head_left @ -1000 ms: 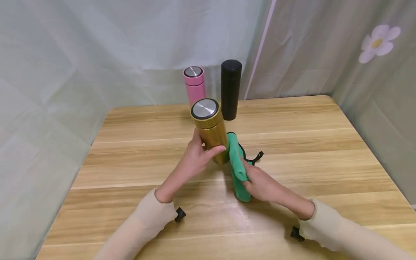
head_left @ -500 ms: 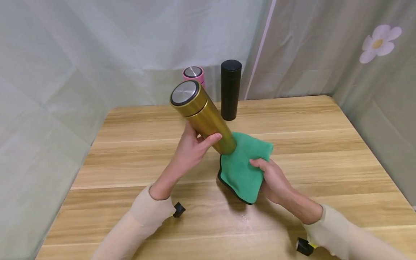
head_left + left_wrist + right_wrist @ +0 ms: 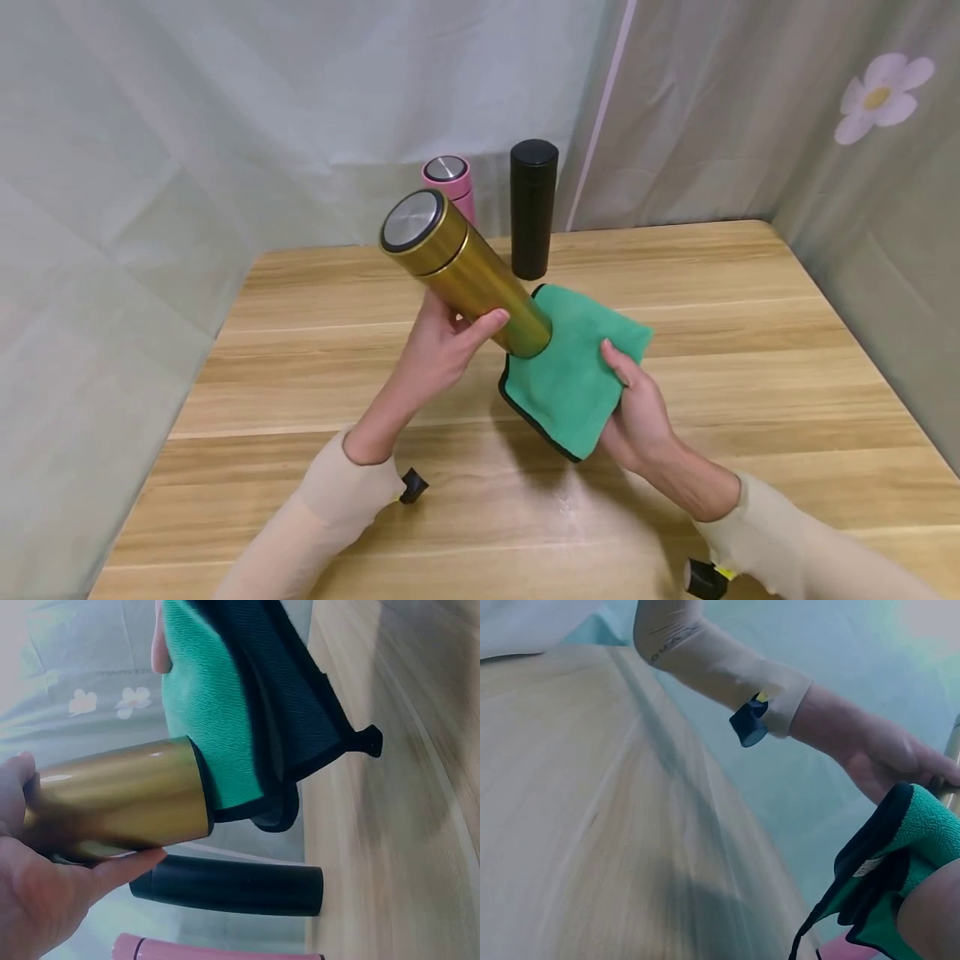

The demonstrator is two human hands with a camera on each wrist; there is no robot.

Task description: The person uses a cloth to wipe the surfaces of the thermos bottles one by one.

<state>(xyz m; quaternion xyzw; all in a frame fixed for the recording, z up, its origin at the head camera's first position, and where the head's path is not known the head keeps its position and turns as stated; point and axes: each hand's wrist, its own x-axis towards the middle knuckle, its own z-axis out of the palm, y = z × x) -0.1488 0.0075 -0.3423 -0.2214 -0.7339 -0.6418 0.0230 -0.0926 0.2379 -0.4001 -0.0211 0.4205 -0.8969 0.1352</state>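
Note:
My left hand (image 3: 438,350) grips a gold thermos (image 3: 480,279) round its middle and holds it above the table, tilted with its silver-topped lid to the upper left. The green cloth (image 3: 573,367), edged in black, lies against the bottom end of the thermos. My right hand (image 3: 637,412) holds that cloth by its right side, thumb on top and the other fingers hidden beneath. In the left wrist view the gold thermos (image 3: 124,799) meets the green cloth (image 3: 210,712), whose dark loop hangs free.
Upright at the table's back edge stand a black thermos (image 3: 533,208) and a pink thermos (image 3: 450,179), the pink one partly hidden by the gold one. A curtain (image 3: 337,108) hangs behind the wooden table (image 3: 300,500).
The gold thermos has tipped from nearly upright to a leftward slant. The folded cloth has been turned and spread, and now sits at the thermos's base.

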